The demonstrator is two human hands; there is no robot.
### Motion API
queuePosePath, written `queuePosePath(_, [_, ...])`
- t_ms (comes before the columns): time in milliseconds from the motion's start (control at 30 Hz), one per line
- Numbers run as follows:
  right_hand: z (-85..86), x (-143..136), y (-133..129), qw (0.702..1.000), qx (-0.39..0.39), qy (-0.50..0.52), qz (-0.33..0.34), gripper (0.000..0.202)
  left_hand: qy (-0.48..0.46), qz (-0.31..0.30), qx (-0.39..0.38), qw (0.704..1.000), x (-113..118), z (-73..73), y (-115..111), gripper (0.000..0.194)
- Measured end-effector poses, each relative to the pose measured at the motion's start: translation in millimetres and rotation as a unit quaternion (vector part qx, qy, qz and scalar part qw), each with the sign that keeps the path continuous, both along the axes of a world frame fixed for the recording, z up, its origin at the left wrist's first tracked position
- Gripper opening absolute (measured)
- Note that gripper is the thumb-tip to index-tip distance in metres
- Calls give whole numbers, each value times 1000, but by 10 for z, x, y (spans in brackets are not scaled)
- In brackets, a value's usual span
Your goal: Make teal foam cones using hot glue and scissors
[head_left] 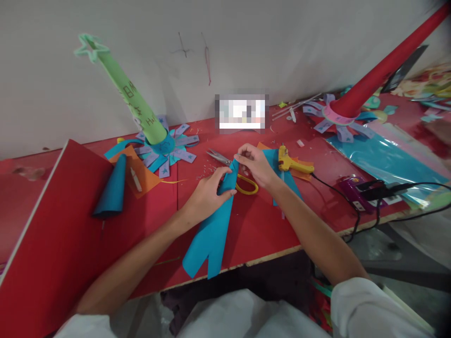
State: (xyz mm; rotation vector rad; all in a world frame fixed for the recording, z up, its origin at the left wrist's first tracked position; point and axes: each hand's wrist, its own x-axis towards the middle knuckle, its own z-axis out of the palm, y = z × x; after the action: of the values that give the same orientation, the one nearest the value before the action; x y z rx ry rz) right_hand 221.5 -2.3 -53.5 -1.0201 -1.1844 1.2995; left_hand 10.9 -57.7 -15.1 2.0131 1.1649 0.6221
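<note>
Both my hands are on a rolled piece of blue paper, narrow at the far end and split into two flaps at the near end. My left hand grips it around the upper part, thumb and fingers on either side. At its narrow tip my right hand pinches the paper between thumb and fingers. Beneath and behind the paper lie scissors with yellow handles, partly hidden. To the right of my right hand, a yellow glue gun rests on blue and orange paper pieces.
A blue paper cone and orange paper lie left, beside a raised red board. A green paper tower and a red cone stand at the back. A purple power strip with black cables sits right, near the table's edge.
</note>
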Motion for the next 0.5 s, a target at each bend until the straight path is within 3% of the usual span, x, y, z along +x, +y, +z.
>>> queuePosePath(233, [10, -29, -12, 999, 28, 18, -40, 51, -5, 18, 7, 1000, -29, 30, 30, 47])
queuePosePath(333, [38, -48, -57, 995, 74, -26, -65, 43, -4, 32, 13, 999, -57, 54, 60, 47])
queuePosePath(500, [57, -143, -154, 981, 146, -118, -44, 34, 16, 66, 50, 996, -82, 94, 103, 46])
